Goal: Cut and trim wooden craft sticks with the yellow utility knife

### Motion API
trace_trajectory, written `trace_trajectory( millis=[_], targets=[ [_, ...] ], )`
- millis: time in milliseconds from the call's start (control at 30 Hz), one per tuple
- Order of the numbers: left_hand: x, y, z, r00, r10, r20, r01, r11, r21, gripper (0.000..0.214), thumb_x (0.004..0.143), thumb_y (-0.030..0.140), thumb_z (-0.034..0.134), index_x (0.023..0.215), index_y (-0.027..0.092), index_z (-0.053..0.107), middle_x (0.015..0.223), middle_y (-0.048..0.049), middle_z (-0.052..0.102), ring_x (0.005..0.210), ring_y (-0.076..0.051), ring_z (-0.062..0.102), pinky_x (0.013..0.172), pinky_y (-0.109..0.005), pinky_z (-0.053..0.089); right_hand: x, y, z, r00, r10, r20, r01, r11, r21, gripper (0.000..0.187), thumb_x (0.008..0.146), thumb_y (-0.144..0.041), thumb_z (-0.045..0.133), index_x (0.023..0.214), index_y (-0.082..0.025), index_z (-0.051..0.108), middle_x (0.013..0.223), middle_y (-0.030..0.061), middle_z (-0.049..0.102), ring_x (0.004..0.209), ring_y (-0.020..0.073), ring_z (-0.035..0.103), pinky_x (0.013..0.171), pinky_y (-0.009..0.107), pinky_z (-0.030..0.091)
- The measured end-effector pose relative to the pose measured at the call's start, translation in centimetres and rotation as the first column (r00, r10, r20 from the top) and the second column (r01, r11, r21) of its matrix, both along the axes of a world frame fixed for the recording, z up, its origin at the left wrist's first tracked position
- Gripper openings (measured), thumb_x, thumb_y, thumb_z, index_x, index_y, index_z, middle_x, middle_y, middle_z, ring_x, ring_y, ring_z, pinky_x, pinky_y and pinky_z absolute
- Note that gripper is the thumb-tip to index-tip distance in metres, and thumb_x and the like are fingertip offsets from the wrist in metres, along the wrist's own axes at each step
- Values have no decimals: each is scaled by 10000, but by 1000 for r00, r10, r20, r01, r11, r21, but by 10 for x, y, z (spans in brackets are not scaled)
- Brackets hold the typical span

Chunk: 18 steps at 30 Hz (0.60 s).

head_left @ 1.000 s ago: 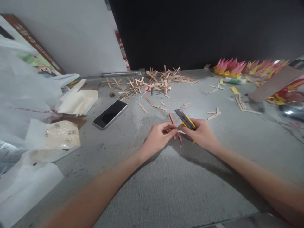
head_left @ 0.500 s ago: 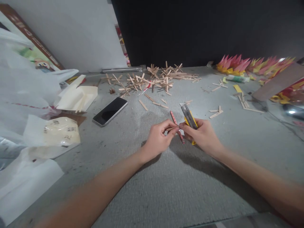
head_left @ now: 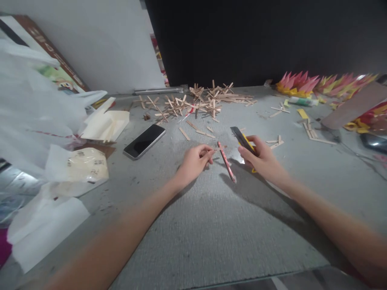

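My left hand [head_left: 193, 161] is closed in a pinch on a thin wooden stick [head_left: 215, 150] that pokes out to the right. My right hand [head_left: 260, 159] grips a yellow and black utility knife [head_left: 242, 140], its blade end pointing up and left. A red patterned pencil [head_left: 226, 161] lies on the grey table [head_left: 217, 225] between the two hands. Both hands hover just above the table's middle.
A pile of crossed wooden sticks [head_left: 196, 102] lies at the back, with loose sticks [head_left: 201, 133] nearer. A black phone [head_left: 144, 141] lies left of my hands. White bags and paper [head_left: 45, 121] crowd the left side. Pink and yellow paper shapes [head_left: 320, 86] sit back right.
My hands have moved apart: the left drew the stick leftwards, the right carried the knife to the right. The pencil now lies uncovered between them.
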State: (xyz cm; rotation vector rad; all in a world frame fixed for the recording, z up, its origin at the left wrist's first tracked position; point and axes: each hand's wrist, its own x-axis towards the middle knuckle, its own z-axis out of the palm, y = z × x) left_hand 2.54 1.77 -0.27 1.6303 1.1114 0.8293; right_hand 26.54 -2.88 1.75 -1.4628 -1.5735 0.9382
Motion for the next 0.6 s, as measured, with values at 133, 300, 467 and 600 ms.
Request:
trace_trajectory(
  millis=[133, 300, 467, 600],
  targets=[
    [-1, 2, -11, 995, 71, 75, -70, 997, -17, 220, 1007, 409, 546, 948, 202, 591, 692, 1, 635, 554, -120, 532, 535, -252, 381, -7, -8, -7, 985, 46, 169, -76, 982, 172, 351, 982, -411, 551, 1255, -216, 450, 1033, 91, 652, 863, 232, 642, 761, 371, 534],
    [1, 3, -14, 991, 101, 89, -103, 995, 16, 201, 1020, 401, 523, 972, 206, 539, 748, 4, 630, 592, -112, 531, 555, -250, 376, -20, -16, -15, 923, 174, 344, -235, 961, 144, 448, 1075, -366, 368, 1505, -248, 413, 1203, 145, 676, 1019, 292, 688, 872, 440, 553],
    [3, 4, -15, 979, 115, 167, -116, 993, 0, 142, 1031, 342, 495, 978, 212, 502, 699, 39, 560, 558, -96, 490, 556, -250, 369, -22, -16, -17, 943, 58, 329, -132, 969, 210, 527, 1080, -374, 363, 1587, -239, 311, 1327, 179, 635, 1149, 325, 663, 948, 482, 542],
    [3, 4, -11, 967, 115, 230, -101, 992, -71, 192, 1029, 383, 519, 971, 200, 518, 732, 15, 611, 538, -90, 509, 537, -252, 376, -23, -17, -14, 938, 95, 334, -186, 950, 250, 552, 1060, -367, 402, 1585, -242, 289, 1376, 191, 564, 1203, 331, 614, 1014, 535, 514]
  ],
)
